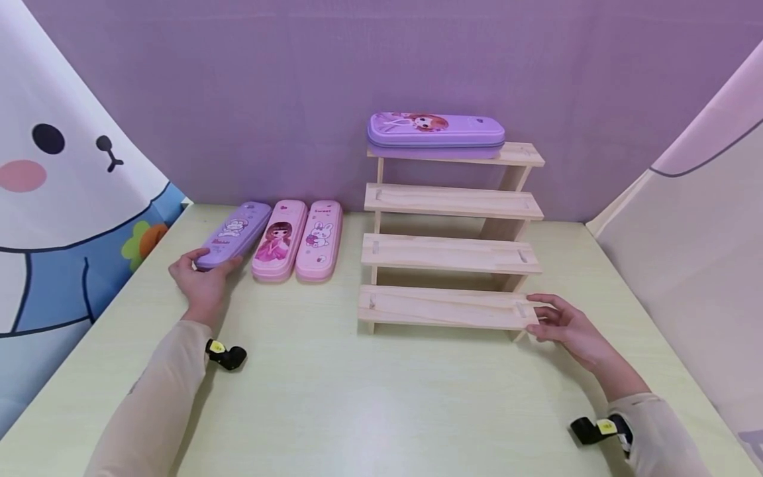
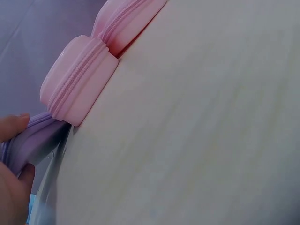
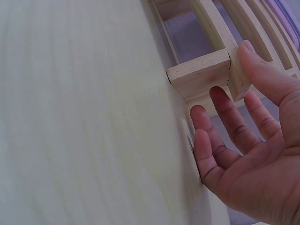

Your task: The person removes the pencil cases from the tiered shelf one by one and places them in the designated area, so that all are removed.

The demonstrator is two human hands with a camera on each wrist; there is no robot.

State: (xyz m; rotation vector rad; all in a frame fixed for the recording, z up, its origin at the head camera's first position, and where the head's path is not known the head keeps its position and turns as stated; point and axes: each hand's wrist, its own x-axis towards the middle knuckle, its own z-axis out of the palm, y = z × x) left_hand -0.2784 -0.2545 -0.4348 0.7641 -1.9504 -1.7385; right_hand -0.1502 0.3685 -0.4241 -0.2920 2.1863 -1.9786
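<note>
My left hand (image 1: 205, 281) grips the near end of a purple pencil case (image 1: 235, 232) with a white cartoon figure on its lid. In the left wrist view the thumb lies on one side of this case, other fingers opposite, and its underside shows, tilted. Two pink pencil cases, one with a doll (image 1: 279, 242) and one with a rabbit (image 1: 319, 242), lie side by side to its right. At the right end of the lowest step of a four-step wooden display shelf (image 1: 444, 308), my right hand (image 1: 569, 331) holds the board's corner, thumb in front and fingers behind.
Another purple pencil case (image 1: 435, 136) with a doll picture lies across the shelf's top step. A purple cloth (image 1: 238, 99) hangs behind the pale table (image 1: 357, 397). Printed cloths close in the left and right sides.
</note>
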